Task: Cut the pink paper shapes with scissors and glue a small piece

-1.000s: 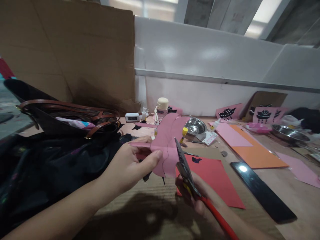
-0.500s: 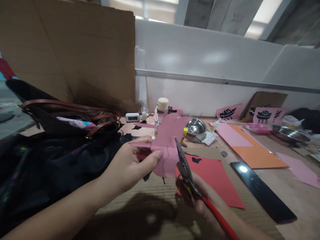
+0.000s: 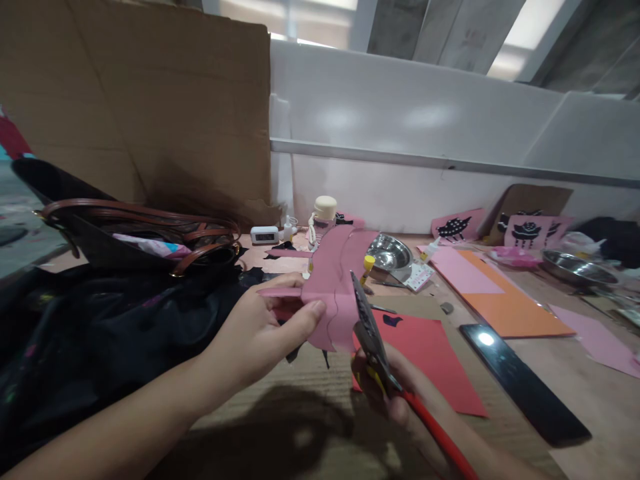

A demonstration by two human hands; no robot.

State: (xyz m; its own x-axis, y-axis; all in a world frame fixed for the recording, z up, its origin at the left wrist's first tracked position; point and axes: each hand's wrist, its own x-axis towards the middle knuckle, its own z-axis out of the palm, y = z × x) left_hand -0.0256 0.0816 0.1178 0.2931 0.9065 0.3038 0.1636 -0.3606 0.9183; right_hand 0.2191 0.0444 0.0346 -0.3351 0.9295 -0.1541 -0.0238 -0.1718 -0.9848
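Cluttered tabletop (image 3: 300,397): over the red sheet (image 3: 430,357), left hand (image 3: 260,327) holds pink paper (image 3: 334,283) in a pinching grip, right hand (image 3: 397,390) clenched round scissors (image 3: 369,328). Floppy paper may buckle, dragging blades off the drawn line.

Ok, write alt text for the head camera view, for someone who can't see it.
A person's left hand pinches pink paper above a wooden table while the right hand holds scissors, blades at the paper's edge. A red sheet lies beneath, a black bag at left, a black ruler at right.
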